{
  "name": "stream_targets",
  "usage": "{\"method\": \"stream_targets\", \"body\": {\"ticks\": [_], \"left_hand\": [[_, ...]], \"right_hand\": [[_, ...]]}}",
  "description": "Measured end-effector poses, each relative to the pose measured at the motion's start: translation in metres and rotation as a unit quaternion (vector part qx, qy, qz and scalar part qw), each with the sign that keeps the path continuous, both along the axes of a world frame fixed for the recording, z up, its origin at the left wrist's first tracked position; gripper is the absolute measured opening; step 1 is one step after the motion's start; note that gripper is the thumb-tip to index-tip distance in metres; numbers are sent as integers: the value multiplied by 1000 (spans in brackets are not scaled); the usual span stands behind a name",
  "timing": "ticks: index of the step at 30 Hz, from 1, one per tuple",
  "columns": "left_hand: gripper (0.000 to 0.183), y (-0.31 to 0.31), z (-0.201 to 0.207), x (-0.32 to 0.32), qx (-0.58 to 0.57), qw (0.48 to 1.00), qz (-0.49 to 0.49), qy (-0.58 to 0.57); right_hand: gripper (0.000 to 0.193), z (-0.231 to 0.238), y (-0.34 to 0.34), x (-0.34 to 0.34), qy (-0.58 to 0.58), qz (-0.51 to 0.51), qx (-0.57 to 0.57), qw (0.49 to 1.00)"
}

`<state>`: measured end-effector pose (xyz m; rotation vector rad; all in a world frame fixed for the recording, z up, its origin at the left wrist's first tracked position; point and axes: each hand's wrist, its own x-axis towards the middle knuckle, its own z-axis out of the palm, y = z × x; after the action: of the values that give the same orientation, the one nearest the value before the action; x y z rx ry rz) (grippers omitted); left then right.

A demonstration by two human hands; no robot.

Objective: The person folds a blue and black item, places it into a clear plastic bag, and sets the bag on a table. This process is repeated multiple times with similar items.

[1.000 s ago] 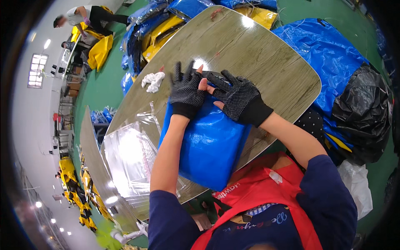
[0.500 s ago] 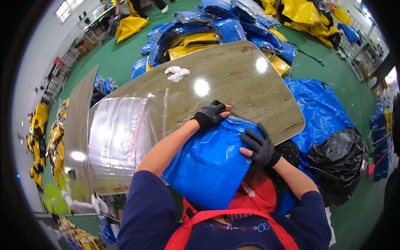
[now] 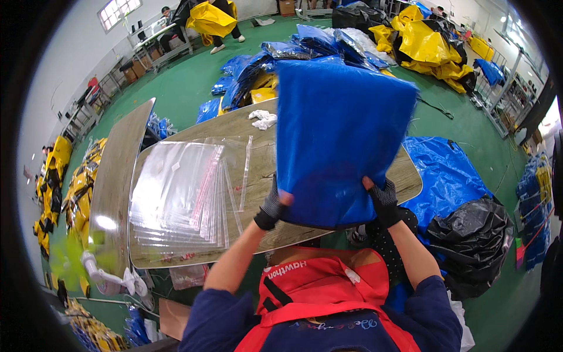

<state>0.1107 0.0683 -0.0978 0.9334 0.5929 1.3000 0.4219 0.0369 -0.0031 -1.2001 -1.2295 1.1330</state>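
I hold a folded blue fabric bundle [image 3: 337,141] upright above the wooden table [image 3: 258,182]. My left hand [image 3: 272,206], in a black fingerless glove, grips its lower left corner. My right hand [image 3: 384,202], also gloved in black, grips its lower right edge. The bundle hides the middle and far right of the table. A stack of clear plastic bags [image 3: 182,196] lies on the table just left of my left hand.
A crumpled white cloth [image 3: 262,119] lies at the table's far edge. Blue and yellow bundles [image 3: 328,44] are heaped on the green floor beyond. A blue tarp [image 3: 446,173] and a black sack [image 3: 472,240] sit at right. A person [image 3: 208,17] works far back.
I have lifted the blue bundle from against my chest and the table edge up in front of me, upright. My view has swung, so the bag stack now lies in front.
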Motion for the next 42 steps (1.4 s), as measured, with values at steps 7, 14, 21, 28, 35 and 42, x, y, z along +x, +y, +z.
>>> {"method": "stream_targets", "body": {"ticks": [7,14,21,28,35,42], "left_hand": [[68,-16,9,43,-55,803,184,564],[39,198,21,-42,156,587,336,720],[43,225,4,-45,54,768,252,586],[60,52,15,-180,22,485,140,863],[44,25,-7,-85,177,622,21,763],[68,-34,22,-32,238,555,1,797]], "right_hand": [[71,-32,2,11,177,175,-255,934],[67,-37,-7,32,228,55,-360,903],[59,-61,-15,39,262,-48,-361,894],[66,-55,-16,36,259,-4,-359,897],[63,-69,-35,71,154,-41,-250,955],[63,-43,-85,130,283,-3,-310,908]]}}
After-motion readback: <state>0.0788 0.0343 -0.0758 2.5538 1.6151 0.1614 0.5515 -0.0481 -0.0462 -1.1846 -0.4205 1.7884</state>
